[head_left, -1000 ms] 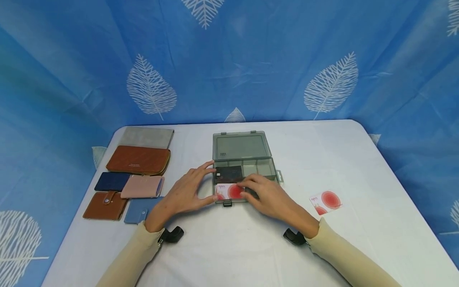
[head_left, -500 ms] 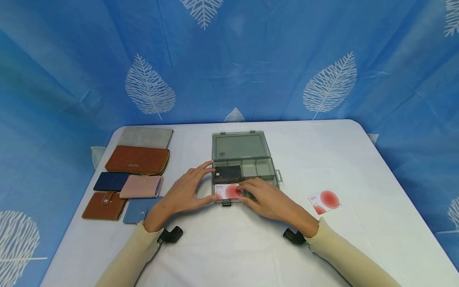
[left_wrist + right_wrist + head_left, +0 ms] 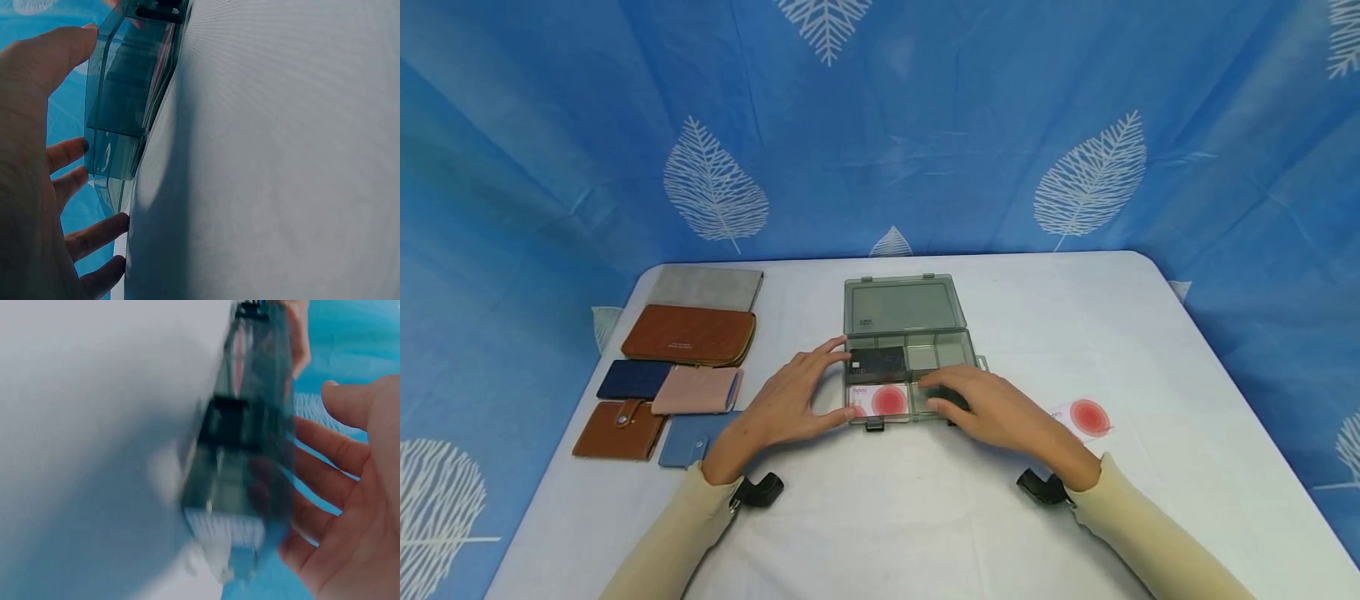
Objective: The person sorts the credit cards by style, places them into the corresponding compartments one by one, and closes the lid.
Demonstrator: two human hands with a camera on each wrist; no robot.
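A translucent grey-green compartment box [image 3: 906, 304] lies on the table with its lid tipped back. Inside, a black card [image 3: 877, 364] sits at the left, and a white card with a red circle [image 3: 880, 401] lies in the front left compartment. My left hand [image 3: 790, 400] rests against the box's left side, thumb at the near corner and fingers spread; the left wrist view has its fingertips along the box wall [image 3: 128, 81]. Above the front right part is my right hand [image 3: 992, 408], fingers loosely bent, with nothing held. In the right wrist view its fingers [image 3: 319, 475] show behind the box.
Another white card with a red circle [image 3: 1089, 417] lies on the table to the right, partly behind my right wrist. At the left are a grey pouch [image 3: 707, 287], a brown zip wallet [image 3: 688, 333] and several smaller wallets, including a pink one [image 3: 695, 390].
My right hand has let go of the white and red card in the box and moved right, overlapping the loose card in view. My left hand has stayed in place.
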